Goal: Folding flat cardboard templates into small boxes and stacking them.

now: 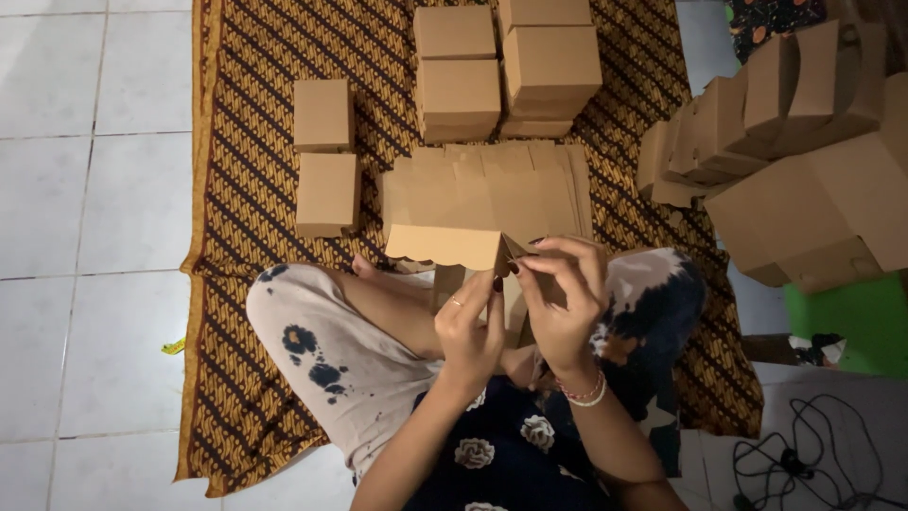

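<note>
I sit cross-legged on a brown patterned mat (pixel 255 114). Both hands hold a brown cardboard box blank (pixel 454 244) with a scalloped edge, lifted over my lap. My left hand (pixel 470 331) grips its lower part from below, a ring on one finger. My right hand (pixel 560 298), with a beaded bracelet at the wrist, pinches a folded flap at the blank's right corner. Just beyond lies a stack of flat blanks (pixel 492 185).
Two folded boxes (pixel 324 151) stand at the left of the mat, several more boxes (pixel 506 66) at the far end. A heap of folded boxes (pixel 785 142) fills the right. White floor tiles lie left; black cables (pixel 804 464) at bottom right.
</note>
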